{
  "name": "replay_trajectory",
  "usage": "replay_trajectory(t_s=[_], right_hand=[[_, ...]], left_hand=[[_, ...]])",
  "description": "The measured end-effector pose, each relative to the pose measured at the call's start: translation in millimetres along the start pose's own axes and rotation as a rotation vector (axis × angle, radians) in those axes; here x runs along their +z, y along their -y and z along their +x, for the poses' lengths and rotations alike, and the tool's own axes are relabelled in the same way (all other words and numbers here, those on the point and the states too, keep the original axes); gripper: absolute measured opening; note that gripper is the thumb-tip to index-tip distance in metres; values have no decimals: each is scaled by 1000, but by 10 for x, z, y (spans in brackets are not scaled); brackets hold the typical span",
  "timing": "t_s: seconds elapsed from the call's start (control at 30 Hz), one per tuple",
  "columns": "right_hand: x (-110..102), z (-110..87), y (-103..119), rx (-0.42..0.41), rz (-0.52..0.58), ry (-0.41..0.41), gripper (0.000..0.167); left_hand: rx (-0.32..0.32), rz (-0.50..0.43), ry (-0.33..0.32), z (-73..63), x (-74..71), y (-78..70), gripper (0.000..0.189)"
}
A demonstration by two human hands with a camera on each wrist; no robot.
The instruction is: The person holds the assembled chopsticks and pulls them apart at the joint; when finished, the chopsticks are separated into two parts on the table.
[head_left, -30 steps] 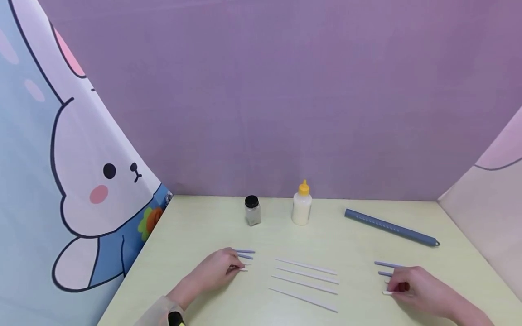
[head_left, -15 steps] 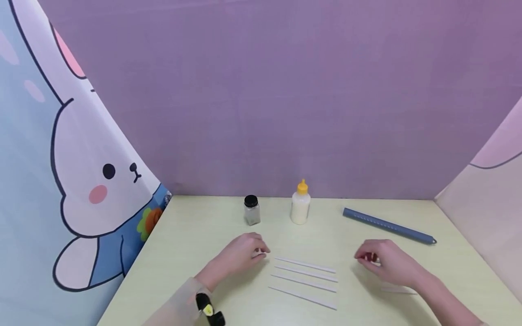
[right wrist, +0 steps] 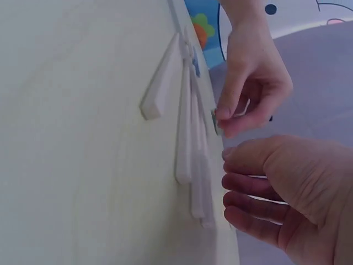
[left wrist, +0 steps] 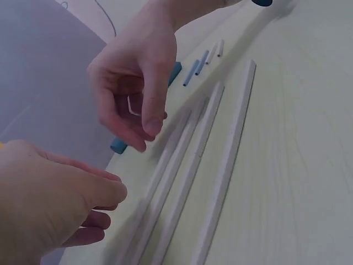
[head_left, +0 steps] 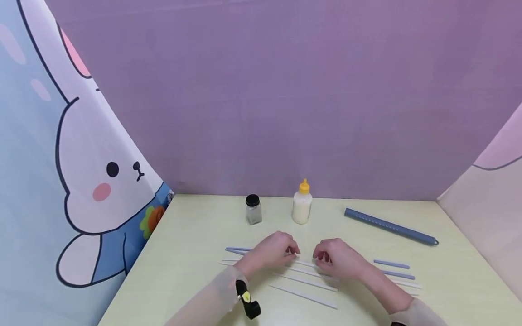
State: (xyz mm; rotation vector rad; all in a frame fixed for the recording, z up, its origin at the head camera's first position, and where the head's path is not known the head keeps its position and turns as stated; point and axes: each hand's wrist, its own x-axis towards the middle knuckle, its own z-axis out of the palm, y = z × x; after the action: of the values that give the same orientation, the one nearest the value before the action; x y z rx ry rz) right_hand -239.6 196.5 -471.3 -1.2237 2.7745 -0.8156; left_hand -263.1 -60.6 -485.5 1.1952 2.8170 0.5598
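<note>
Setting-out looks partly done: four long white sticks (head_left: 303, 297) lie in a spaced row toward six o'clock, blue sticks (head_left: 391, 264) at four o'clock, none joined. The white ones look straight, flat-sided. The right hand (head_left: 337, 258) bends loosely, seemingly empty; whether the left hand (head_left: 274, 248) pinches anything, I cannot tell.

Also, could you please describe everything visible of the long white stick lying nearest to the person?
The long white stick is straight, slim and plain, with flat, squared-looking sides in the left wrist view; whether it is wood or plastic cannot be told. It lies flat on the pale table, slanted, its left end farther away than its right. It is the nearest of four, apart from the next white stick, and nothing but the table touches it.
</note>
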Motion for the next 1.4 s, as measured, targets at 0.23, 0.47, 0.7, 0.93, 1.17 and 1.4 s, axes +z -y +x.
replay_trajectory(t_s=[0.23,0.47,0.7,0.93,1.17,1.4], right_hand=[[155,50,48,30,-108,51,25],[177,94,100,36,-153,83,16],[34,131,166,18,-121,2,25],[-4,147,258,-56,-157,-171,24],[-175,64,278,-253,-8,-17,23],[-279,68,325,-252,-28,-39,24]], left_hand=[[-3,-10,30,50,95,-4,10],[16,-32,41,49,106,-9,9],[18,82,-16,34,105,-109,32],[-54,97,-173,-38,-8,-279,32],[160,129,-132,-159,-68,-280,38],[83,116,-195,-157,-109,-408,37]])
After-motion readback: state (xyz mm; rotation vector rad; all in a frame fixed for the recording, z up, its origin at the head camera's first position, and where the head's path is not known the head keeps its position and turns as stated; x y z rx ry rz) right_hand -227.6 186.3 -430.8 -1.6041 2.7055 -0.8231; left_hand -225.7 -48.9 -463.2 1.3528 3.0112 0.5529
